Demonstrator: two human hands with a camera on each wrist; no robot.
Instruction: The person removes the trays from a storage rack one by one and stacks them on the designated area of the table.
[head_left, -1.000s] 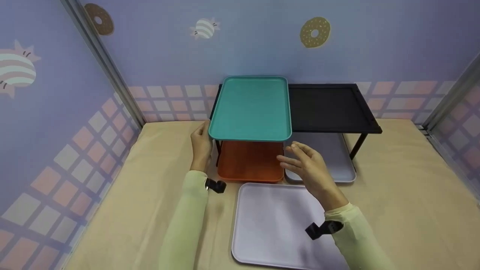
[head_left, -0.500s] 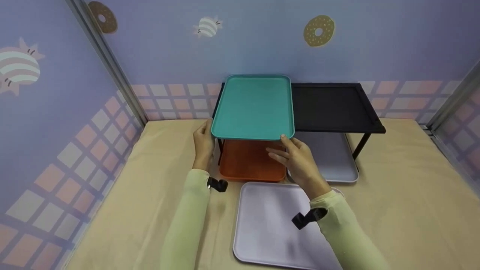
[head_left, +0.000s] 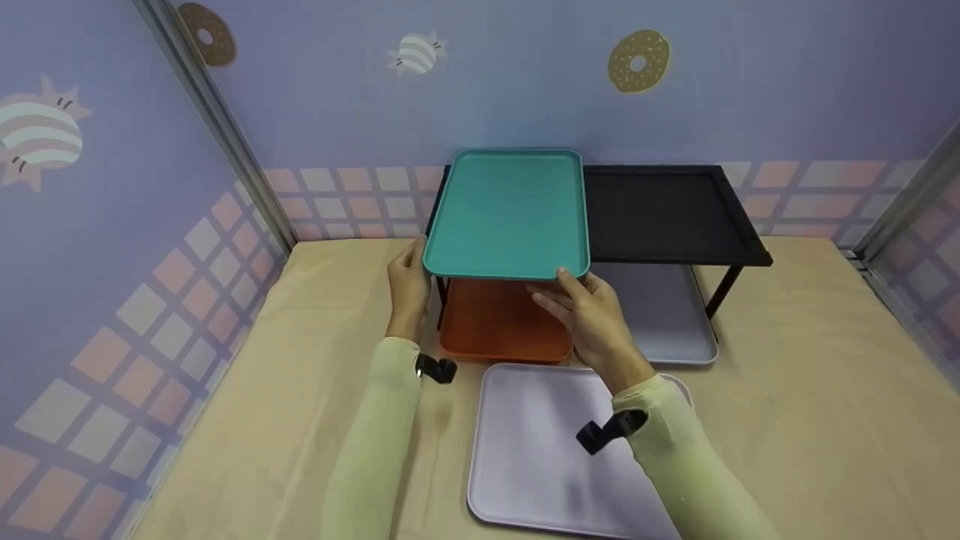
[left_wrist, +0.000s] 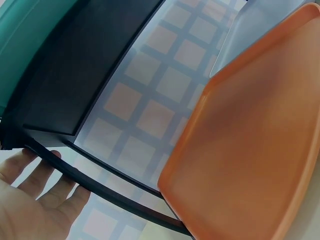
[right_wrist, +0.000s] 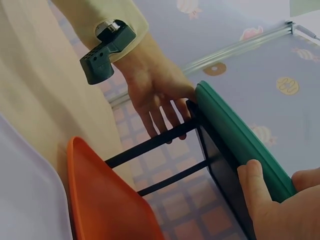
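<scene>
Fingers extended and loosely parted, a left hand [head_left: 409, 289] reaches the stand's left leg [left_wrist: 125, 201], which bars the way to an orange tray [head_left: 502, 319] below; its thumb's hold is unclear. Just right, a teal tray [head_left: 510, 214], apparently longest near to far, lies atop the black stand [head_left: 667, 214]. A right hand [head_left: 592, 319] pinches its near rim, above a lavender tray [head_left: 547, 450] nearer; a pale tray [head_left: 656, 319] sits beneath, right.

Lilac-blue walls [head_left: 517, 97] are printed with doughnuts [head_left: 638, 82] and striped sweets [head_left: 417, 54]; pink-and-white checks [head_left: 352, 180] are noted lower down. Both visible corners are framed by metal posts [head_left: 217, 120]. Beige cloth [head_left: 825, 390] is spread between the walls.
</scene>
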